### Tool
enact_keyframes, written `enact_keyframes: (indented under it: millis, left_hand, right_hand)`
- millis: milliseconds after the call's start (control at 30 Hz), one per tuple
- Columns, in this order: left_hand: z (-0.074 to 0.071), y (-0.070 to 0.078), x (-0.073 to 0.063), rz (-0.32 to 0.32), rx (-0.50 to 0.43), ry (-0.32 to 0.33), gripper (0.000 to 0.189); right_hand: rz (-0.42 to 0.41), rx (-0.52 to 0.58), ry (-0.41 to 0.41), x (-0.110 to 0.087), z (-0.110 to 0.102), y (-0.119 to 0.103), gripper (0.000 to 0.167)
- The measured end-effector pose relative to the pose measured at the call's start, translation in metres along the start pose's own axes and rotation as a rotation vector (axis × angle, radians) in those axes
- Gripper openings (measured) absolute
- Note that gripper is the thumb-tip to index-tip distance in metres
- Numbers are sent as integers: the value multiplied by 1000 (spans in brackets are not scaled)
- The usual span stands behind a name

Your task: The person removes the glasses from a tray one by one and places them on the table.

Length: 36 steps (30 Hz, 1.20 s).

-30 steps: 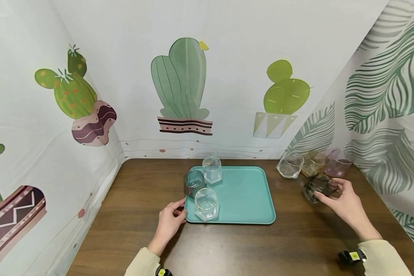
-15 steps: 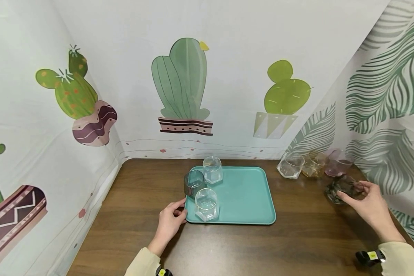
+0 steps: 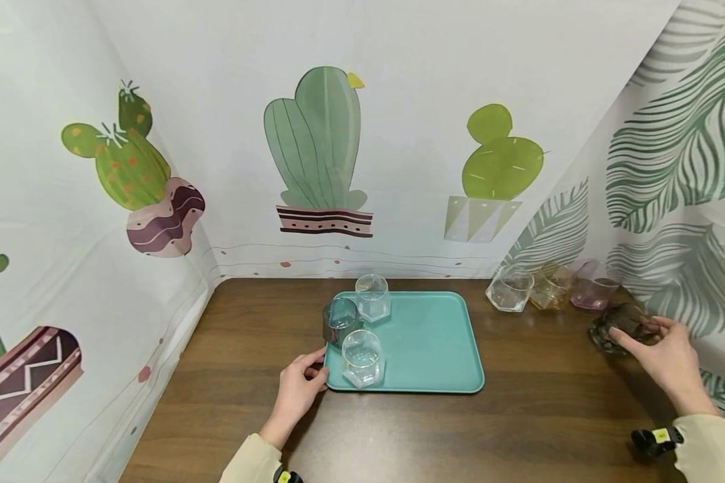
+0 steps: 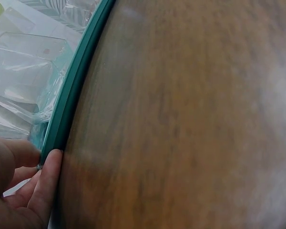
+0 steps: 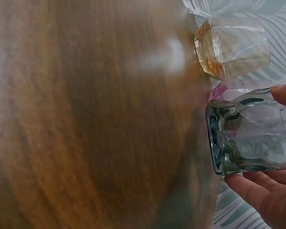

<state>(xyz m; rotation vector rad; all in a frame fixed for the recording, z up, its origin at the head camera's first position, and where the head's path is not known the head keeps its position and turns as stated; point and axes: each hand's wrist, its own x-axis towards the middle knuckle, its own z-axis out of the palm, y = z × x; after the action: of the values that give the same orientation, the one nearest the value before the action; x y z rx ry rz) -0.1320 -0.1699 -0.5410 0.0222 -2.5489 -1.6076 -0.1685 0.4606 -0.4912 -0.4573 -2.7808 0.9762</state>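
The right hand [image 3: 669, 355] grips a dark glass [image 3: 627, 318] near the pink glass [image 3: 593, 288]. The left hand [image 3: 298, 389] pinches the tray [image 3: 425, 342] by its near left corner

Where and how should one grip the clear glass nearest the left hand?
Probably pinch the clear glass by its sides, just below the open rim, coming from the right: it stands upright, the teal tray is bare there, and the dark glass crowds its far side.

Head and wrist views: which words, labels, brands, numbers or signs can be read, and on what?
None readable.
Right yellow label, on right wrist device: too small to read.
Left yellow label, on left wrist device: too small to read.
Held glass, tray: no text seen.
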Motion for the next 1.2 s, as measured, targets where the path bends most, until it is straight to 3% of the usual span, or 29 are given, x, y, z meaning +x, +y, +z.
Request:
enact_keyframes:
  millis: [467, 800, 1200]
  left_hand:
    - [-1, 0, -1, -7, -12, -1, 42]
    - [1, 1, 0, 12, 0, 8, 41]
    - [-1, 1, -1, -9, -11, 0, 42]
  right_hand:
    - [74, 37, 5, 8, 6, 3, 101]
    - [79, 50, -9, 11, 5, 3, 101]
    - [62, 27, -14, 14, 4, 2, 99]
